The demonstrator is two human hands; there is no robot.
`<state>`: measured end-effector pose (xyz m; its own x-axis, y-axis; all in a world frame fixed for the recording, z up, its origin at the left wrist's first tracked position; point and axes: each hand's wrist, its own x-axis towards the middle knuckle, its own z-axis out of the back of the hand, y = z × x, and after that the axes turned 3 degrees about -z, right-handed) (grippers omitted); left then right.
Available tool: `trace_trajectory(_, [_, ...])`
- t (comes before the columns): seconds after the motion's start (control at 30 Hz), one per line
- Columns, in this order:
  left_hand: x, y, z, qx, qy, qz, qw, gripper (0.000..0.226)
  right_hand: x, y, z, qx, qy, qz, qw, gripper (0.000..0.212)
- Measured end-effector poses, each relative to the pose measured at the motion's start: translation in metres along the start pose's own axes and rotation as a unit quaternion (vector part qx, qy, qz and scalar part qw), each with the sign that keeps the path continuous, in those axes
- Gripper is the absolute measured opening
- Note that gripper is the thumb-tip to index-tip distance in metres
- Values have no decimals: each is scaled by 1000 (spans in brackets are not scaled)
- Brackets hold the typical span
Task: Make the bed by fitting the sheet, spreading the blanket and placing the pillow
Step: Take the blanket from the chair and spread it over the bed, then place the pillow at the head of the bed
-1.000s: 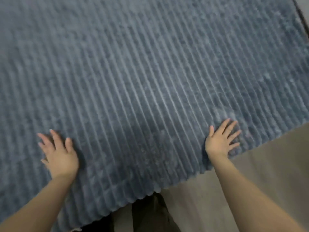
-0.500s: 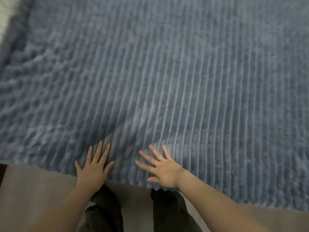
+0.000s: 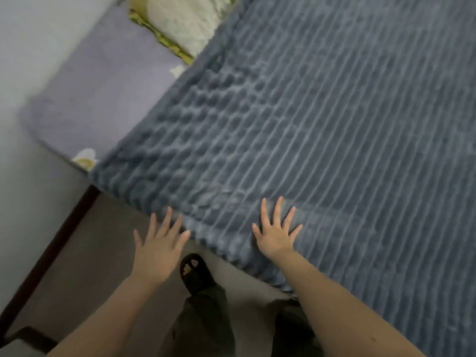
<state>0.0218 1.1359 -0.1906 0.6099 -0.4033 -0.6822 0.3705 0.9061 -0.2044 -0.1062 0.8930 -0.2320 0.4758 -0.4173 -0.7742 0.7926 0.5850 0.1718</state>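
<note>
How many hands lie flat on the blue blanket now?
2. The left hand touches the blanket only with its fingertips at the near edge; the right hand rests fully on it, further in from that edge.

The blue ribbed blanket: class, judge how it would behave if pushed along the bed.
The blanket probably bunches rather than slides whole: it is rippled near its corner. It looks floppy, draping over the bed edge. The plush ribs likely grip the right hand.

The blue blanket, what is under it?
Past the blanket's left edge a lilac sheet shows, so it likely runs underneath. The rest is covered. On top, the right hand lies flat; the left hand reaches its edge.
</note>
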Motion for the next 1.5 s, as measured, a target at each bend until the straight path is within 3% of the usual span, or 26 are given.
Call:
trace_trajectory(0.13, [22,21,27,18,1,-72,997,69,13,91,-15,1,-11,-15,1000,65])
trace_trajectory(0.23, [41,32,44,6,2,-112,994,68,26,116,-9,-27,-7,6,1000,65])
trace_trajectory(0.4, [76,39,62,-19,43,-83,995,64,58,128,21,-146,6,142,979,76])
trace_trajectory(0.57, [114,44,91,18,8,-62,998,57,97,153,54,-214,28,236,947,86])
trace_trajectory(0.7, [151,50,127,22,10,-38,999,62,129,184,97,-218,6,307,926,81])
trace_trajectory(0.8, [174,47,149,-48,49,-37,997,66,154,220,156,-95,-85,324,937,87])
trace_trajectory(0.9, [184,41,160,-47,71,-41,996,72,177,273,215,154,-172,267,936,84])
trace_trajectory(0.97, [187,40,163,-51,94,-37,994,70,193,307,247,334,-175,180,908,82])
trace_trajectory(1.03, [189,45,167,-59,123,-48,989,62,215,333,274,426,-185,96,880,82])
trace_trajectory(1.1, [191,50,171,-82,143,-65,984,61,238,347,296,427,-188,8,885,82])
trace_trajectory(1.2, [196,57,184,-84,185,-76,976,60,258,349,314,314,-109,-129,934,97])
trace_trajectory(1.27, [199,59,200,-61,190,-91,976,63,258,353,320,249,-98,-146,952,83])
trace_trajectory(1.33, [201,59,226,-114,138,-71,981,73,253,370,328,217,-146,-105,960,59])
trace_trajectory(1.4, [209,53,259,-309,47,-11,950,76,235,396,345,260,-188,-1,947,47])
trace_trajectory(1.43, [217,50,275,-423,22,31,905,68,222,410,357,344,-184,63,918,43])
trace_trajectory(1.5, [236,48,307,-600,45,87,794,65,187,431,384,537,-141,177,813,32])
